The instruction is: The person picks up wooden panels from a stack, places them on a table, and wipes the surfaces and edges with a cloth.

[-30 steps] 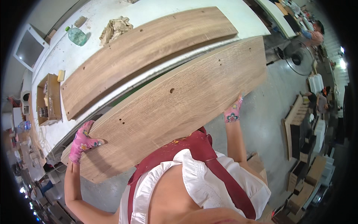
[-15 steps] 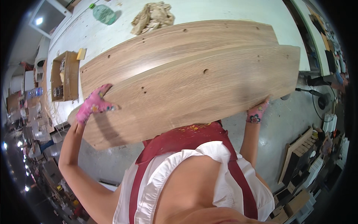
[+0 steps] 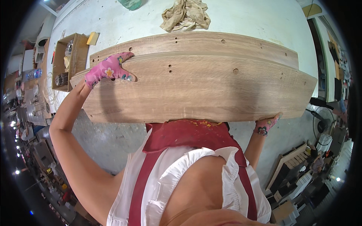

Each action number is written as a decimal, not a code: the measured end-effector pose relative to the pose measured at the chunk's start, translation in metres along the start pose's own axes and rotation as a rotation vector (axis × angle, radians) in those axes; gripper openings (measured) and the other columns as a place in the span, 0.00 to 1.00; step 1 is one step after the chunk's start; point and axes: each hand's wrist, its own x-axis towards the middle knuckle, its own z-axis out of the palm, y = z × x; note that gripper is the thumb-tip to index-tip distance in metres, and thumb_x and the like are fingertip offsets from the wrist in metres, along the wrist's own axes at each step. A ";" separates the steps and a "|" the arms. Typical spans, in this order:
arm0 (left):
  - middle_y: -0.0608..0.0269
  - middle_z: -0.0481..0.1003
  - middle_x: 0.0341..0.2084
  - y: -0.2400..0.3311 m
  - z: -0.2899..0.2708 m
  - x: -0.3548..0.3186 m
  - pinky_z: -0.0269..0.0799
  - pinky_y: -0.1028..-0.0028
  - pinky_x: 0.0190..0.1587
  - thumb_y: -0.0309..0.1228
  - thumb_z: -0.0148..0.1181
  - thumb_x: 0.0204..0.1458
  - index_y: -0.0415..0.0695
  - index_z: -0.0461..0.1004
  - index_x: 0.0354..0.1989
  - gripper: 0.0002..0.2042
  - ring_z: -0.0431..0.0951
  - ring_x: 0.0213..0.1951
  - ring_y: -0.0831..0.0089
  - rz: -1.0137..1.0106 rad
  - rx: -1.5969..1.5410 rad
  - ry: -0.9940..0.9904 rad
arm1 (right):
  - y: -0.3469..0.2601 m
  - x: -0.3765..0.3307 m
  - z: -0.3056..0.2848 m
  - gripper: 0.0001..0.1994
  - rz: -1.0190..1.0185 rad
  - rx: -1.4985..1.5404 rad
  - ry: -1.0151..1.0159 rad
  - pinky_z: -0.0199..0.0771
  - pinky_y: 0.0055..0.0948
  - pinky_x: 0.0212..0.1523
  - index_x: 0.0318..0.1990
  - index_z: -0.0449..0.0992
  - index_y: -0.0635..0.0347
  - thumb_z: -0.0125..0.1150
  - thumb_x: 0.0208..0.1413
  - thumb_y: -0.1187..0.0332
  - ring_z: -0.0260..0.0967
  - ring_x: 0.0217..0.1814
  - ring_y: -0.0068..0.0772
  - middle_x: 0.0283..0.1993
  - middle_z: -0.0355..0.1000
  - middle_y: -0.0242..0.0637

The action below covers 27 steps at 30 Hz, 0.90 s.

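A long wood-grain board [image 3: 203, 90] with small drilled holes lies crosswise in front of me, its near edge against my red apron. My left hand [image 3: 110, 71], in a pink flowered glove, grips it near the far left corner, the thumb on the top face and some fingers reaching the far edge. Under the near edge at the right, my right hand [image 3: 266, 125] holds the board in a matching glove; most of its fingers are hidden below. Just behind, a second wood-grain board [image 3: 203, 40] shows as a strip, partly covered by the first.
The white tabletop [image 3: 113, 22] bears a crumpled beige cloth [image 3: 186, 16], a green-tinted bottle [image 3: 130, 3], a yellow block [image 3: 92, 38] and a cardboard box [image 3: 78, 52] with small items. A black fan [image 3: 321, 124] stands on the floor at the right, stacked panels [image 3: 288, 165] nearer.
The front board has swung from slanting to nearly level across the view, both hands still on it. The rear board also looks straighter. The view has shifted, and the bottle is now mostly cut off.
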 end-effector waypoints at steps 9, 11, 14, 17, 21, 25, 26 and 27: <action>0.53 0.55 0.57 -0.023 0.003 0.044 0.56 0.70 0.57 0.49 0.69 0.29 0.43 0.55 0.58 0.45 0.57 0.57 0.61 -0.067 0.088 -0.052 | 0.016 0.010 0.023 0.32 0.077 -0.143 0.055 0.53 0.46 0.57 0.58 0.54 0.54 0.37 0.53 0.41 0.48 0.62 0.41 0.63 0.49 0.37; 0.54 0.61 0.52 -0.037 0.011 0.039 0.54 0.68 0.58 0.49 0.64 0.36 0.46 0.60 0.55 0.37 0.60 0.55 0.61 0.189 0.050 0.152 | 0.011 0.019 0.010 0.30 0.140 -0.190 0.005 0.53 0.48 0.57 0.57 0.56 0.55 0.37 0.54 0.44 0.50 0.61 0.43 0.62 0.52 0.39; 0.56 0.62 0.52 -0.061 0.006 0.006 0.54 0.67 0.58 0.45 0.62 0.40 0.46 0.61 0.54 0.32 0.60 0.55 0.63 0.194 0.018 0.617 | 0.014 0.022 0.003 0.32 0.202 -0.225 -0.079 0.50 0.52 0.57 0.58 0.56 0.54 0.39 0.51 0.41 0.49 0.61 0.46 0.62 0.52 0.40; 0.60 0.62 0.52 -0.167 0.032 -0.043 0.65 0.75 0.49 0.28 0.59 0.45 0.45 0.58 0.56 0.27 0.69 0.47 0.70 -0.138 -0.248 0.974 | 0.018 -0.003 0.033 0.31 0.242 -0.211 -0.037 0.46 0.52 0.60 0.59 0.54 0.52 0.36 0.53 0.43 0.45 0.64 0.46 0.63 0.49 0.41; 0.55 0.63 0.50 -0.270 0.084 -0.096 0.65 0.75 0.48 0.26 0.53 0.50 0.40 0.54 0.57 0.25 0.69 0.47 0.68 -0.374 -0.933 0.968 | 0.027 -0.008 0.039 0.29 0.254 -0.224 -0.001 0.50 0.50 0.58 0.58 0.56 0.53 0.36 0.55 0.44 0.49 0.62 0.45 0.62 0.52 0.38; 0.53 0.62 0.52 -0.292 0.100 -0.117 0.57 0.71 0.54 0.35 0.42 0.55 0.43 0.63 0.53 0.18 0.64 0.52 0.65 -0.406 -0.160 0.496 | 0.020 0.043 -0.036 0.27 0.131 -0.582 -0.312 0.53 0.44 0.57 0.57 0.58 0.55 0.38 0.55 0.47 0.53 0.59 0.41 0.59 0.56 0.37; 0.52 0.62 0.52 -0.303 0.104 -0.114 0.56 0.71 0.55 0.37 0.39 0.56 0.44 0.65 0.51 0.18 0.63 0.53 0.65 -0.329 0.178 0.430 | 0.018 0.052 -0.050 0.27 0.115 -0.650 -0.366 0.54 0.43 0.57 0.57 0.58 0.54 0.39 0.54 0.48 0.54 0.59 0.40 0.59 0.56 0.37; 0.50 0.60 0.53 -0.289 0.097 -0.104 0.51 0.69 0.58 0.40 0.33 0.56 0.44 0.65 0.52 0.21 0.59 0.56 0.63 -0.497 -0.067 0.430 | 0.019 0.047 -0.049 0.28 0.138 -0.642 -0.324 0.55 0.42 0.56 0.57 0.58 0.53 0.41 0.52 0.47 0.53 0.59 0.40 0.59 0.56 0.36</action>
